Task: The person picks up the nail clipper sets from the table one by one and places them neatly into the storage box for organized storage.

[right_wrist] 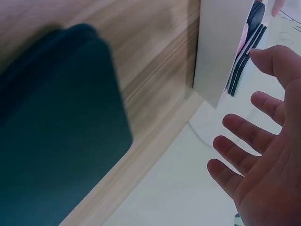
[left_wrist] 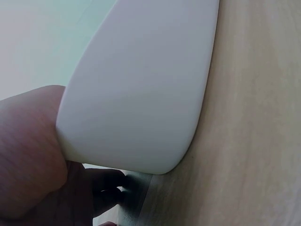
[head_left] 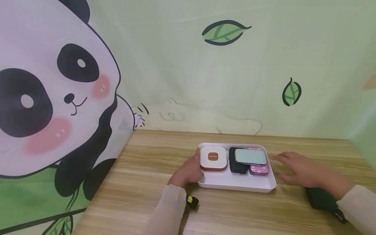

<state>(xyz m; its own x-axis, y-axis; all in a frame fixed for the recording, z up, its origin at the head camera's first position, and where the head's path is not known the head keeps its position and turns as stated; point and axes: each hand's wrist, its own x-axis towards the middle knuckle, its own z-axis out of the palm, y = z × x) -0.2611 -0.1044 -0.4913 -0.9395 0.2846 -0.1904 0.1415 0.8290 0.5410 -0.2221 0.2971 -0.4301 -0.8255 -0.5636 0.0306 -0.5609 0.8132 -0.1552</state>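
Note:
A white tray [head_left: 232, 181] lies on the wooden table. My left hand [head_left: 189, 170] holds its left side; in the left wrist view that hand [left_wrist: 35, 155] lies against the rim of the white wall [left_wrist: 136, 89], with darker fingers showing past the corner. Inside the tray, a white square box with a brown base [head_left: 213, 158] sits at left. At right are a black flat case [head_left: 238, 168], a pink dotted item [head_left: 259, 169] and a pale mint phone-shaped slab [head_left: 250, 157] on top. Just right of the tray, my right hand [head_left: 302, 169] hovers with fingers spread, touching nothing.
A dark green flat object [head_left: 321, 198], partly under the right forearm, lies on the table [head_left: 141, 195]; it looms large in the right wrist view [right_wrist: 61, 132]. Behind the table hangs a pale green cloth [head_left: 182, 75] printed with a panda and leaves.

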